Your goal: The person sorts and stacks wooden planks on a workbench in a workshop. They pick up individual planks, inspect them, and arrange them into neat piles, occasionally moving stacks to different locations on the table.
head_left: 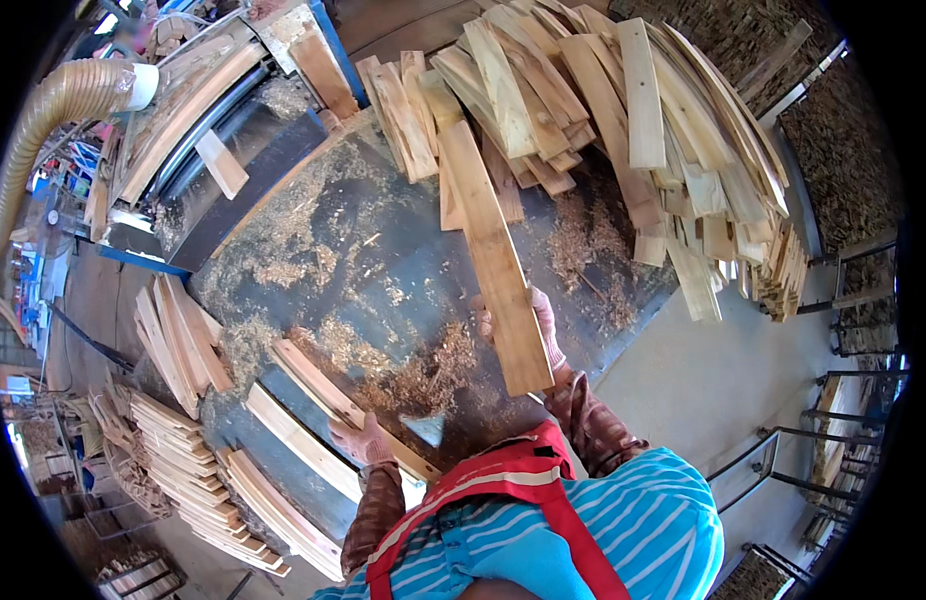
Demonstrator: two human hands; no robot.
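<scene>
2 gloved hands were at work when I looked down through the head camera. My right hand point(543, 325) was wrapped around a long pale wooden slat point(495, 255), fingers curled over its right edge near the lower end, pinching it firmly. That slat lay lengthwise over the dark worktable point(383, 260), its far end reaching up into the big heap of slats point(603, 110) piled across the table's upper right part.

My left hand point(365, 440) rested on the near end of a slat pair point(348, 405) lying aslant at the table's lower left edge; the fingers were bent down onto the wood, but I could not tell whether they truly clasped it or only pressed on it.

Sawdust point(423, 370) lay scattered over the tabletop between both hands, thickest just beside the held slat's near end. Beyond the table's left edge stood stacked slats point(183, 470) in several rows. At the upper left I saw a woodworking machine point(213, 130) with a single short slat on its bed, and a ribbed beige extraction hose point(63, 110) curving beside it.
</scene>
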